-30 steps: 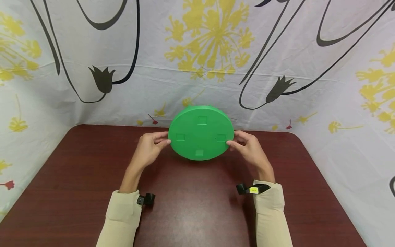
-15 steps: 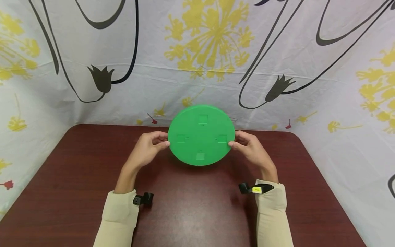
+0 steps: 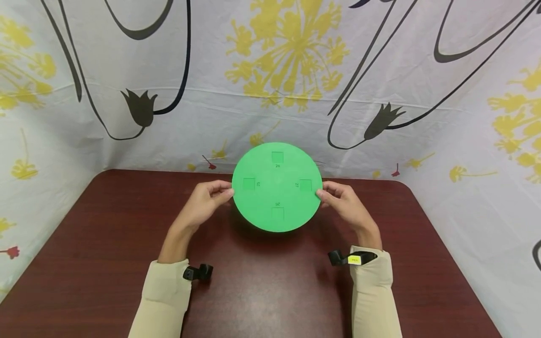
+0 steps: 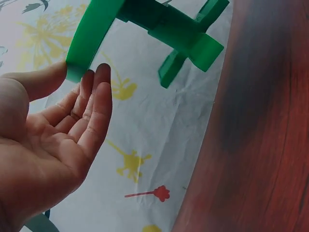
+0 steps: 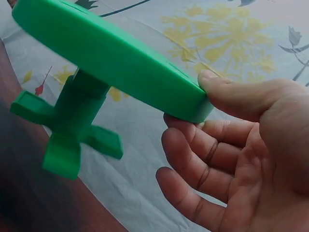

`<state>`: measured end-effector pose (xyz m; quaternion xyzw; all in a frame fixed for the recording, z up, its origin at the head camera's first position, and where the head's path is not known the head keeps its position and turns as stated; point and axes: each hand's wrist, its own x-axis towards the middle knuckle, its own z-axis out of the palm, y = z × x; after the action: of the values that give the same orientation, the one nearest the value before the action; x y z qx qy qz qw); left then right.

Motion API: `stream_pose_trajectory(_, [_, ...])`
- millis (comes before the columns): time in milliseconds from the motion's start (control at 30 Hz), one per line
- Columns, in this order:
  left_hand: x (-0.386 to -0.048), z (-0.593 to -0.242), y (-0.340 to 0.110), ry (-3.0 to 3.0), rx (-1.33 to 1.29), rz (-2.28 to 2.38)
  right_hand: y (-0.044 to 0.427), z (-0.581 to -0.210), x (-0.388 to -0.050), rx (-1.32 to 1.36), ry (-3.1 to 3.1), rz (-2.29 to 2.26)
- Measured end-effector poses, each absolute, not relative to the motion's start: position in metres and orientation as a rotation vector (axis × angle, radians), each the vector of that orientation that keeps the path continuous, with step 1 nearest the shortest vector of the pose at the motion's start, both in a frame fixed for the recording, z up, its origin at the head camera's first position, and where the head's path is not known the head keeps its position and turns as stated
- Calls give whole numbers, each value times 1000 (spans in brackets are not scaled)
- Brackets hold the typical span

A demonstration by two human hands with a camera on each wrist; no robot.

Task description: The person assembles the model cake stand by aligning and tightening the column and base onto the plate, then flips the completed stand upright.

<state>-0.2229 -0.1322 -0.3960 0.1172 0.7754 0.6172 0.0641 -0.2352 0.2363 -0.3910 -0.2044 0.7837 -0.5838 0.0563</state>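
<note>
A small green round pedestal table (image 3: 277,188) is held up above the far part of the brown tabletop, its top tilted toward me. Four-sided recesses with small numbers mark that face. Both wrist views show the pedestal and splayed feet (image 4: 205,53) behind the disc. My left hand (image 3: 203,204) pinches the left rim, thumb on the near side and fingers behind. On the opposite rim my right hand (image 3: 346,206) pinches likewise; in the right wrist view its thumb presses the top edge, with fingers (image 5: 193,159) beneath. The head view hides the pedestal.
The brown tabletop (image 3: 270,291) ends just behind the green piece, at a white patterned cloth (image 3: 203,117) hanging at the back and sides. A dark camera (image 3: 198,273) sits on the left wrist and another (image 3: 352,258) on the right.
The disc has tilted, its lower edge coming down and nearer, so the face looks lighter and its numbers show clearly. Both hands keep their hold on the rim, shifting only slightly.
</note>
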Motion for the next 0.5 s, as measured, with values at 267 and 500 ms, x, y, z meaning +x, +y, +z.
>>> stream_pose_trajectory(267, [-226,-401,-129,2221,180,1898,235,-397,-240,-489,2320,-1754])
stream_pose_trajectory(500, [-228,-407,-128,2206,127,1892,233,-398,-242,-376,2351,-1652])
